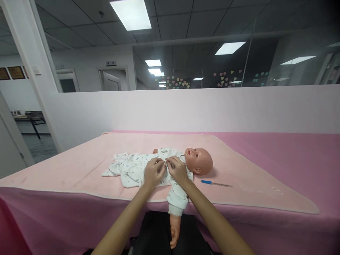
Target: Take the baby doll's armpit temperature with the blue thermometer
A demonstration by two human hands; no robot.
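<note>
A baby doll (200, 161) lies on its back, its head to the right, dressed in a white patterned baby garment (134, 170). Over the doll's chest, my left hand (154, 172) and my right hand (176, 169) meet, fingertips pinched close together on the front of the garment. A small white bit, perhaps a tie or edge of the cloth, shows between them; the fingers mostly hide it. One doll arm (175, 226) hangs over the table's near edge, below my right wrist. Just right of the doll lies a thermometer (216, 183) with a blue end.
A pale pink blanket (87, 166) covers much of the table, over a darker pink cloth (292, 163). Behind it rises a white half wall (186, 109) with glass above. At the far left, a dark table (32, 118) stands beyond a doorway.
</note>
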